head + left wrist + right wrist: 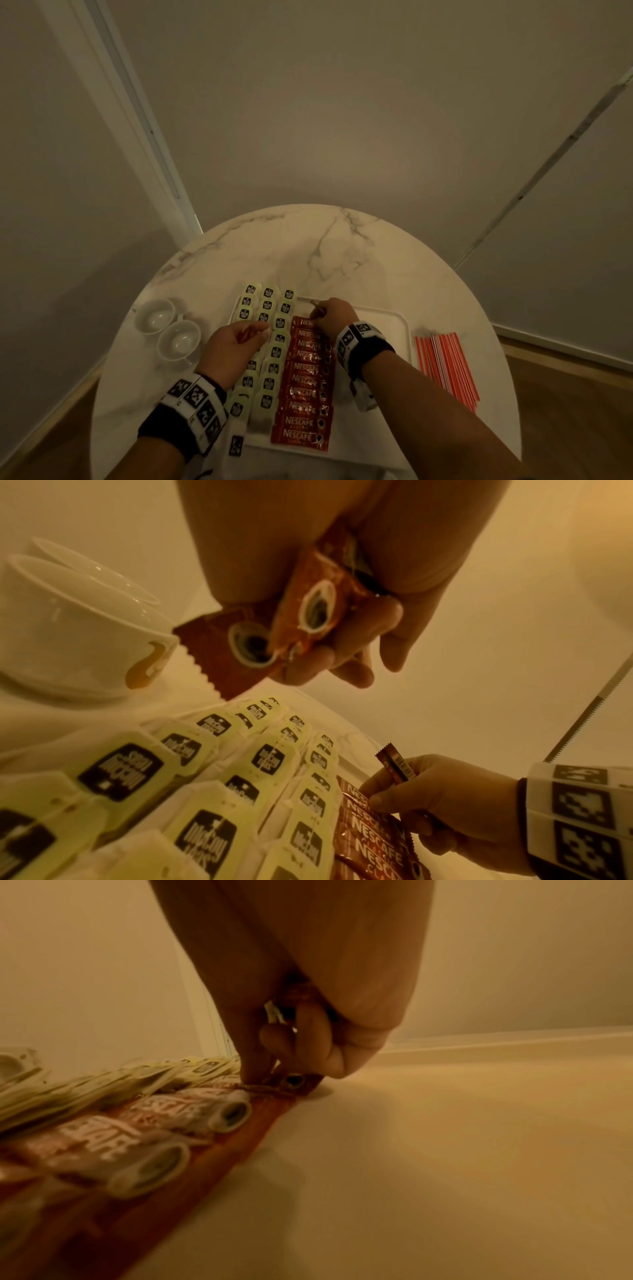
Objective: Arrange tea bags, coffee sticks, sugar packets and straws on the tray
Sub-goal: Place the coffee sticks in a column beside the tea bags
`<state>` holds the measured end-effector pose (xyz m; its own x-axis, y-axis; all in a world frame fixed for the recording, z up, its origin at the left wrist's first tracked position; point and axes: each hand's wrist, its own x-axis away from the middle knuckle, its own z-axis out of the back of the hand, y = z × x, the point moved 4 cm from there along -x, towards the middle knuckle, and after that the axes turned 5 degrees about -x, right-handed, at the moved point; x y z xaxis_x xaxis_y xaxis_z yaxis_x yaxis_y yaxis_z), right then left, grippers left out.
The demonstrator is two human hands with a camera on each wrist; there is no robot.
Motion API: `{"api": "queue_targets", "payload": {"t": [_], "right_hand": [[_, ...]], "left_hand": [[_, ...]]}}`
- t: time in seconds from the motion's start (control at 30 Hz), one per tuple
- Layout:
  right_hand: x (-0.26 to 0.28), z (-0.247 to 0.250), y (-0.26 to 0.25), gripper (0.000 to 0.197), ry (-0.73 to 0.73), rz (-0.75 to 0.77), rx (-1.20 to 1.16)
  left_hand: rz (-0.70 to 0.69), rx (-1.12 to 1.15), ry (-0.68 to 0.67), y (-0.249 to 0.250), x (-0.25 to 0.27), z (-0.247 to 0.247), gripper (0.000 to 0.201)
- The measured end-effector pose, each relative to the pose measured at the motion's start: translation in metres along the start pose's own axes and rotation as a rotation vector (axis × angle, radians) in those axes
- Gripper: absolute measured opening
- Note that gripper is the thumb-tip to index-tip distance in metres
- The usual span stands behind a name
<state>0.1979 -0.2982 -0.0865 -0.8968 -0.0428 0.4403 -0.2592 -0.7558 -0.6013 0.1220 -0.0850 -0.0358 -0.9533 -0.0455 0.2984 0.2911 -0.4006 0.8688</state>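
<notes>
Looking down from the head view, the white tray (394,315) on the marble counter (342,246) carries three columns of tea bags (267,342) and one column of coffee sticks (305,390); the straws (448,366) lie well apart, off the tray's right side. From the left wrist view, the left hand (342,631) is clenched on a spare bundle of sticks (274,631). From the right wrist view, the right hand (291,1031) pinches a stick (291,1081) at the column's far end. These look light, thin and slick, foil likely to slide and crinkle; a pinch at the crimped end seems best.
</notes>
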Motion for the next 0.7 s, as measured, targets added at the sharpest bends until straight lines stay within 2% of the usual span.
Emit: {"api": "queue_targets", "payload": {"t": [0.37, 0.53, 0.6, 0.7], "right_hand": [[0.003, 0.001, 0.001, 0.017, -0.012, 0.037, 0.008], [0.016, 0.016, -0.006, 0.024, 0.094, 0.068, -0.11], [0.03, 0.021, -0.019, 0.028, 0.072, 0.118, -0.177], [0.06, 0.023, -0.048, 0.026, -0.001, 0.314, -0.072]], "left_hand": [[-0.006, 0.015, -0.023, 0.003, 0.008, -0.004, 0.013], [0.027, 0.066, -0.014, 0.007, 0.011, -0.004, 0.012], [0.048, 0.132, 0.017, 0.016, 0.013, -0.005, 0.01], [0.096, 0.259, 0.047, 0.031, 0.016, -0.009, 0.014]]}}
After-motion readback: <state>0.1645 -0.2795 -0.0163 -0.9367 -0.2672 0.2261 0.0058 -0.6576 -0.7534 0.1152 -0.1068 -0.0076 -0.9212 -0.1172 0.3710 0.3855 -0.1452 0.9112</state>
